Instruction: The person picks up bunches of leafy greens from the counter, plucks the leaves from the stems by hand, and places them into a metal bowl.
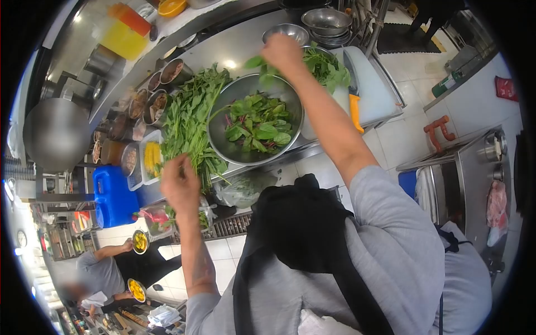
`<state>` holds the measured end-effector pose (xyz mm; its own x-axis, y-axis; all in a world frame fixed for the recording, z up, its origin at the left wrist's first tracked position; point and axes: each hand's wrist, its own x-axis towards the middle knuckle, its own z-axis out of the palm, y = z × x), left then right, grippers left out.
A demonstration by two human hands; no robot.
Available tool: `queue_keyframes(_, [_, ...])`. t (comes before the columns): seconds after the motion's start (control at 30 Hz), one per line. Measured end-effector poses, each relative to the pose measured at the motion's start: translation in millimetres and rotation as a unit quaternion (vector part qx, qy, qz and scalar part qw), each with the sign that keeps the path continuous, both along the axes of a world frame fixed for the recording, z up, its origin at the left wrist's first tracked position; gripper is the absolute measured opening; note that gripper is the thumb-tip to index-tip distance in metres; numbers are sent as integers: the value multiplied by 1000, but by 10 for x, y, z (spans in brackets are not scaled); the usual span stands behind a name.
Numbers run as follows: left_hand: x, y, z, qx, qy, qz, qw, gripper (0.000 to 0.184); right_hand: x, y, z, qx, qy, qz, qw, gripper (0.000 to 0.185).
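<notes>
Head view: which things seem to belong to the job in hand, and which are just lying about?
Likely in use:
leaves in the right hand
large steel bowl
leafy mix inside it
heaped greens beside the bowl, near the left hand

Apparently just lying about:
orange-handled knife
white cutting board
blue jug

Kitchen. White-tile floor (386,144), dark grate (229,225) set in it, black mat (399,38) upper right. Steel counter (211,54), bright glare (228,63) on top. Raised shelf (195,18) behind. Steel unit (474,176) at right. Stocked shelves (62,245) lower left, blurry.
</notes>
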<state>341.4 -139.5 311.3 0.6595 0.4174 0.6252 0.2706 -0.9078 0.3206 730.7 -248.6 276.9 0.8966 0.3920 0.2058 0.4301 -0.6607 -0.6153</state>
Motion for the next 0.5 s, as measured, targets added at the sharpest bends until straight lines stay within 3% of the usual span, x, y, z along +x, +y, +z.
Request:
queue_keyframes(0.07, [-350,178,2,-75,-62,60,993,11,396,-363,-106,20,-29,-32,999,37])
queue_keyframes(0.13, [-787,528,-84,-163,-134,78,974,15,892,-697,-277,-97,28,14,995,57])
queue_keyframes(0.17, [-1007,709,-177,-208,-187,57,958,16,1320,-777,-639,-139,12,-1,990,58])
queue_keyframes(0.23, [-1343,747,-91,-252,-182,129,942,18,1357,-971,-616,-130,11,-14,991,55])
queue_keyframes(0.3, [-1652,922,-298,-299,-282,129,903,19,1002,-1072,-488,-32,-27,9,999,45])
queue_keyframes(0.37, [-1925,988,-391,-292,-287,150,900,20,785,-1025,-576,-129,-33,89,987,45])
queue_keyframes(0.43, [-1822,789,-171,-312,-314,193,876,26,807,-982,-995,-280,-31,154,947,48])
queue_keyframes(0.5, [-2186,984,-237,-248,-285,268,886,27,1014,-943,-1335,-320,22,186,929,51])
